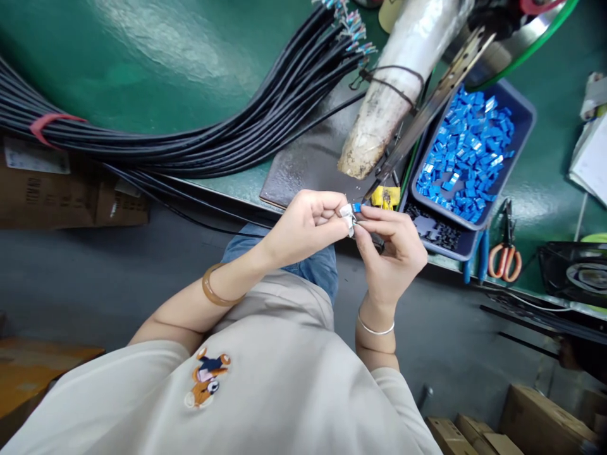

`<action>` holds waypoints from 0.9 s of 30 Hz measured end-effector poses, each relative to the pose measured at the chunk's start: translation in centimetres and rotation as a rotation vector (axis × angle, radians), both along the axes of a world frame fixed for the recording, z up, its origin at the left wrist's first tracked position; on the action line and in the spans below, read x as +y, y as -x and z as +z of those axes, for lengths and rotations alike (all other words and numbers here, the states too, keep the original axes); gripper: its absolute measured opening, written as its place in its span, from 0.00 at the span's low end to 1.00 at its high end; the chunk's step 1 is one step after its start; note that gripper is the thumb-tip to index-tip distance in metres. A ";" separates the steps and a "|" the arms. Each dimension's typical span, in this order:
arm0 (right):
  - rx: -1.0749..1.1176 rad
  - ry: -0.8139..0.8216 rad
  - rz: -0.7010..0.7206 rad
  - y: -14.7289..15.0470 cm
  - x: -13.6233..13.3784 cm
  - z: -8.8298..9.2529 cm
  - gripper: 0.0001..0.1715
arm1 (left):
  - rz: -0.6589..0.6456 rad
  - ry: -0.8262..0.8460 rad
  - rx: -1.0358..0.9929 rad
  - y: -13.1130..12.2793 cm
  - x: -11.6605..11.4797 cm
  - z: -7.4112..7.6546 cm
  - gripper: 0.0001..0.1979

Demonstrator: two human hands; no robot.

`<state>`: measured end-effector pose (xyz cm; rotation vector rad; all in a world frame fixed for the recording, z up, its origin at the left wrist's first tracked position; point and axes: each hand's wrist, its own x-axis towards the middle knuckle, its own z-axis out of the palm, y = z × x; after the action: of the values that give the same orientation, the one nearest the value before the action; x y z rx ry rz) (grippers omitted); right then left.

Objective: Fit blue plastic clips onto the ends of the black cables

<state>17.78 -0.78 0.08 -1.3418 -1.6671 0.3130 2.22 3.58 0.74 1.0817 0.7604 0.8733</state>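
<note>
My left hand (306, 224) is closed in a pinch on a small blue connector piece (356, 208) with a white taped fingertip against it. My right hand (391, 243) meets it from the right, its fingers pinched round the same small piece and a thin dark cable end. Both hands are held just off the near edge of the green bench (156, 57), above my lap. A thick bundle of black cables (199, 139) sweeps across the bench from the left, its stripped ends (348, 25) fanned out at the top.
A dark blue tray (519, 120) of several small blue parts (467, 155) stands right of my hands, beside a wrapped white machine column (396, 82). Orange-handled scissors (506, 253) lie at the bench edge. Cardboard boxes (61, 189) sit on the left and lower right (545, 420).
</note>
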 end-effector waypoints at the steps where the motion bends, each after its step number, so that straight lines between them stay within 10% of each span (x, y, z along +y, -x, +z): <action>1: -0.017 -0.012 0.000 0.1 0.0 0.0 0.04 | -0.008 -0.004 0.006 0.0 -0.1 -0.1 0.08; 27: -0.113 -0.070 0.058 0.2 -0.8 0.4 0.09 | -0.082 0.002 0.006 0.3 -0.6 -0.4 0.08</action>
<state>17.60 -1.58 0.45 -1.2818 -1.7968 0.2136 1.96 2.94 0.32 1.1065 0.7165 0.7999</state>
